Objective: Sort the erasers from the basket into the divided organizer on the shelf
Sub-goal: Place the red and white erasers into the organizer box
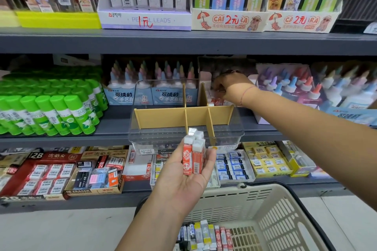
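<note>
Within the left hand (183, 187) sit orange-sleeved white erasers (193, 157).

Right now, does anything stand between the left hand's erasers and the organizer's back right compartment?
Yes: the right hand reaches into that compartment. The organizer's clear front wall and cardboard dividers also lie between, so the erasers must go over.
</note>
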### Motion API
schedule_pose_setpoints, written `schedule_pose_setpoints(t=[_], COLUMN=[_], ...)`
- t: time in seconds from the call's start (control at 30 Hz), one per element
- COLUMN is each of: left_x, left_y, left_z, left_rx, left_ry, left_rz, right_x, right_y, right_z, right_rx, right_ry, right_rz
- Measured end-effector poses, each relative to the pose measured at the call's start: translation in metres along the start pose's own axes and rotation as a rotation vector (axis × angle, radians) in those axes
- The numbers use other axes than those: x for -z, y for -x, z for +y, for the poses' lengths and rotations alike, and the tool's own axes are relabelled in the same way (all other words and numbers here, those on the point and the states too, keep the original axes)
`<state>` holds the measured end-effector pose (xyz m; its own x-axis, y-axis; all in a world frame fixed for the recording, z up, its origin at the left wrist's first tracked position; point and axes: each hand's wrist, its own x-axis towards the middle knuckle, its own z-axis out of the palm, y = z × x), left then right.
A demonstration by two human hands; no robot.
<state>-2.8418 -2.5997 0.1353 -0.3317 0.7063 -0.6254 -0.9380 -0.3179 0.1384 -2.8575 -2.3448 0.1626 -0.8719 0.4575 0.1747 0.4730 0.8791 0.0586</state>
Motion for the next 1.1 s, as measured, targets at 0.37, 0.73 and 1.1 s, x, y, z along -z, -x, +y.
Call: schedule_pose_setpoints(t=[0.37,0.73,1.1], left_x=[0.005,0.006,0.003], left_y=[-0.005,-0.008,-0.004], left_z=[0.0,0.007,0.005], left_rx=[0.071,0.008,-0.011], left_ry=[0.002,0.059,0.011], left_rz=[-0.211,-0.041,0.015], right_x=[0.034,0.067,0.008], right_y=[0.157,0.115,0.0], right_z=[-0.094,-0.03,0.01], right_rx=[0.271,-0.084,-0.044], right_ry=[-0.679,-1.303,0.084], right_rz=[0.094,0.158,-0.106])
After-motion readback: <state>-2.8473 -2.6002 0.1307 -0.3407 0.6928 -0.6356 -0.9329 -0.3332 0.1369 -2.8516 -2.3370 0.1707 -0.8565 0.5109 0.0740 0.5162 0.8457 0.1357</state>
